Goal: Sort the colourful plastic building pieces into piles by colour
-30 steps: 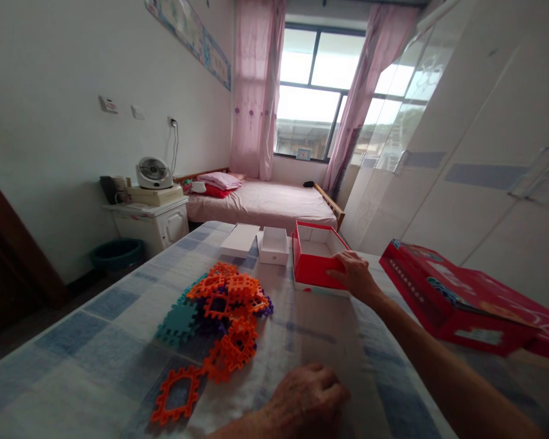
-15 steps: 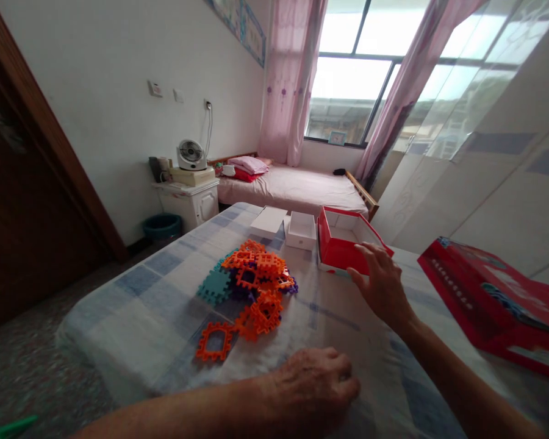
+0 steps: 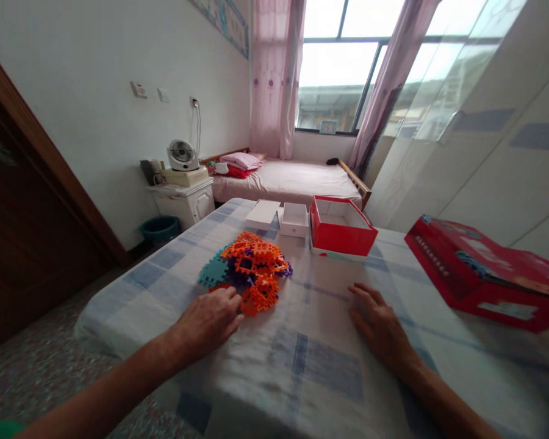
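Observation:
Interlocking plastic building pieces [image 3: 256, 259], orange, teal and purple with toothed edges, lie heaped on the checked cloth. My left hand [image 3: 213, 320] is at the near left edge of the heap, fingers bent down and thumb apart. A bit of an orange piece [image 3: 220, 286] shows just past its knuckles; the rest is hidden by the hand. To the right, my right hand [image 3: 379, 329] is open over the cloth with fingers stretched forward, holding nothing. Beyond it stands an uncovered red box [image 3: 343, 236] with a white inside.
A small white box [image 3: 294, 227] and a flat white lid [image 3: 262, 213] sit at the table's far end. A large red carton [image 3: 485, 268] lies at the right. Behind the table is a bed [image 3: 293, 177]; a fan [image 3: 183, 155] tops the cabinet.
My left hand has moved left from the near middle of the table to the heap, covering where a loose orange frame piece lay. My right hand has drawn back from the red box.

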`<state>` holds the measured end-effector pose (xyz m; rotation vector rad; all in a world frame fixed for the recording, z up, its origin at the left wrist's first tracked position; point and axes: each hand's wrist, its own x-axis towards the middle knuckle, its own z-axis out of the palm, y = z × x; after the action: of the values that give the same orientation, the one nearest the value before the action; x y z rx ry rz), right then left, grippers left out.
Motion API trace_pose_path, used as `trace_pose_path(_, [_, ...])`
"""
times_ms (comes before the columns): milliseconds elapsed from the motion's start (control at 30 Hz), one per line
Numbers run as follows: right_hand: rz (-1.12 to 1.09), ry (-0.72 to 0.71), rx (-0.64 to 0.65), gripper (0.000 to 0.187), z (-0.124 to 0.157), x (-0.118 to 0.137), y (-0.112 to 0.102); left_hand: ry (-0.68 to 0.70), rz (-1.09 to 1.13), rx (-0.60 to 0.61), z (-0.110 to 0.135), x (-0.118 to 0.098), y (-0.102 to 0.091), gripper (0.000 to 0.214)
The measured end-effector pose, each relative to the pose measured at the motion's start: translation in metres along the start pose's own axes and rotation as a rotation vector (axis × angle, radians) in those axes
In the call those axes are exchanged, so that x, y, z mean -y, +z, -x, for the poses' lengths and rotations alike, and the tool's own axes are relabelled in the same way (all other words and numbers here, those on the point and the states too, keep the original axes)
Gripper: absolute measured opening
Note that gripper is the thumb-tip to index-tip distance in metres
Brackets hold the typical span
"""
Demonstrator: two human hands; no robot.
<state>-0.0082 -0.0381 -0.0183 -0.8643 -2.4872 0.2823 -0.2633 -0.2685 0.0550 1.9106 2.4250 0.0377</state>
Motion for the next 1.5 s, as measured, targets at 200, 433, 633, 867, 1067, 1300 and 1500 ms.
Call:
trace_pose_path(200, [0.017,0.040,0.044,0.036,0.001,0.011,-0.004,0.129,-0.009,-0.016,-0.016,-0.027,0.012,0.015])
trace_pose_path(433, [0.001,0.057,0.100,0.037,0.000,0.010,-0.003,0.087,-0.021,-0.004,-0.035,-0.057,0.010,0.018])
trace_pose_path(633, [-0.016,0.050,0.084,0.035,-0.001,0.010,-0.002,0.285,0.082,0.007,-0.057,-0.107,0.009,0.019])
trace_pose_path(867, [-0.020,0.058,0.091,0.034,0.001,0.014,-0.006,0.179,0.094,-0.085,-0.155,-0.110,0.021,0.030])
trace_pose_path(1067, [-0.040,0.055,0.111,0.035,0.000,0.014,-0.006,0.084,0.088,-0.094,-0.201,-0.094,0.032,0.039])
trace_pose_path(1300, [-0.051,0.066,0.129,0.034,-0.002,0.015,-0.011,-0.012,0.057,-0.087,-0.214,-0.086,0.030,0.041])
trace_pose_path(1500, [-0.088,0.036,0.075,0.032,0.001,0.016,-0.005,0.149,0.037,-0.087,-0.180,-0.122,0.020,0.031])
